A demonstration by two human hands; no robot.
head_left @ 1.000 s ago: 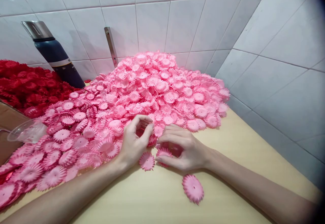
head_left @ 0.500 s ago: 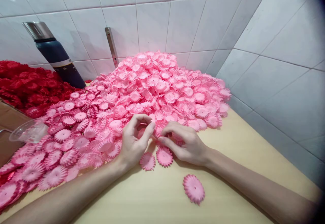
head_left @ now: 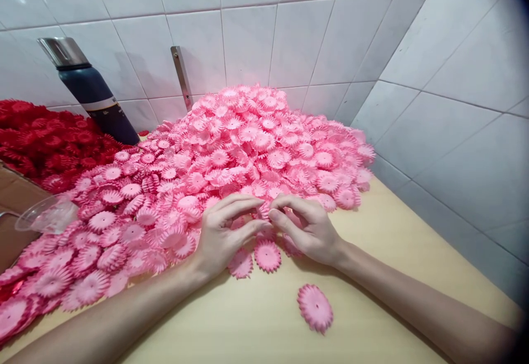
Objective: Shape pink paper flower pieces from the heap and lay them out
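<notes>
My left hand point(head_left: 225, 232) is curved, its fingertips and thumb meeting the edge of a pink fabric flower disc point(head_left: 265, 213) with notched petals. From the other side, my right hand point(head_left: 309, 226) pinches at the same disc between thumb and forefinger. Fingers cover much of that disc. Just below the hands, a darker-edged pink disc point(head_left: 268, 255) lies flat on the table, with a paler disc point(head_left: 241, 263) beside it, partly behind my left hand. Closer to me rests a single pink disc point(head_left: 315, 308) with a small centre hole.
A large heap of pink discs point(head_left: 248, 132) rises against the tiled wall point(head_left: 252, 33). Red discs point(head_left: 53, 138) are piled at the left by a dark blue bottle point(head_left: 97, 94). A clear plastic cup point(head_left: 47, 215) and cardboard box point(head_left: 19, 204) sit on the left. Beneath is a pale table point(head_left: 231, 325).
My left hand has moved right and its fingertips have come close to the right hand's. My right hand's fingertips have risen slightly. The loose discs nearest me stay in place.
</notes>
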